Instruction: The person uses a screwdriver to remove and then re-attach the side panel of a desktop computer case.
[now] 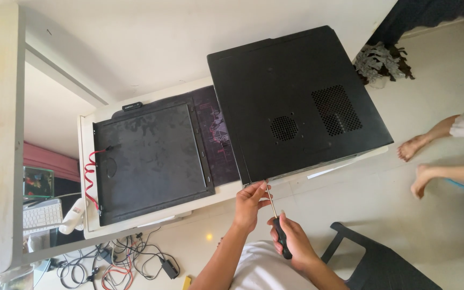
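Your right hand (291,241), low in the frame's centre, is clamped on a black-handled screwdriver (276,223) whose tip meets the lower left corner of the black PC case (296,102) at centre. Your left hand (251,203) pinches the shaft by that corner. A flat black panel (151,161) lies at centre left, a small black label strip (132,106) above it.

the computer case (296,102) lies flat on the table (89,177), at about two o'clock from the hands. the detached side panel (151,161) lies on the same table at its nine o'clock, on a desk mat (213,115). the left hand (251,204) touches the case's near corner; the right hand (294,241) sits at its five o'clock, holding the screwdriver (277,225) that points up to that corner. a chair (377,263) stands at four o'clock, cables (119,260) on the floor at eight o'clock.
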